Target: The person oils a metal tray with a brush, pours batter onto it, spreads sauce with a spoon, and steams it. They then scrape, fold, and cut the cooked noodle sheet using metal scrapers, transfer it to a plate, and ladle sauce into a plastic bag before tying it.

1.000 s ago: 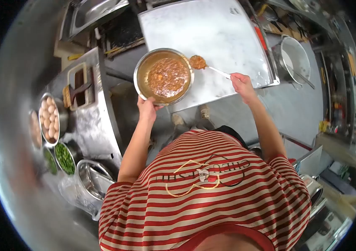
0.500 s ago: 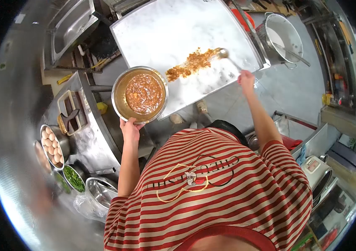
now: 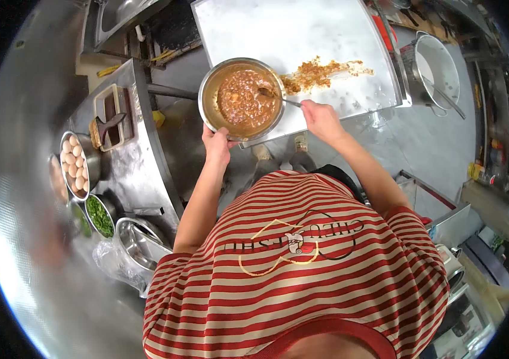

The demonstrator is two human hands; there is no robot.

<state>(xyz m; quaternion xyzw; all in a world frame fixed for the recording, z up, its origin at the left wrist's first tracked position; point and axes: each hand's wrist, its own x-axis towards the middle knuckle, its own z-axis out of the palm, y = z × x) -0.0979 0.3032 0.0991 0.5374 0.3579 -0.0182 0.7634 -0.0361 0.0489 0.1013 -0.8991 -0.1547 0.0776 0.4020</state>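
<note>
Since the preceding frame, the long-handled metal spoon (image 3: 291, 102) has moved from the right end of the brown, crumbly streak of food (image 3: 317, 73) into the round, stainless-steel bowl (image 3: 208, 96); the camera framing has also shifted. The right hand (image 3: 321, 119), at the upper centre-right of the frame, has its fingers closed around the handle end of the spoon. The left hand (image 3: 217, 143) has its fingers clamped on the bowl at the lower edge of its rim. The bowl is located at the upper centre of the frame, overlapping the left part of the white-topped counter (image 3: 278, 30); whether it touches that surface cannot be determined. Governing relation: the spoon head lies left of and slightly above the right fingers, inside the rim, at the right part of the reddish-brown, chunky sauce (image 3: 242, 110). The right hand is the nearer one to the spoon. Orientation: the spoon points left and slightly upward in the frame, its long axis crossing the right side of the rim. The bowl is circular, without a long axis, its mouth facing the camera. The streak extends rightward from beside the rim, its long axis nearly horizontal in the frame.
</note>
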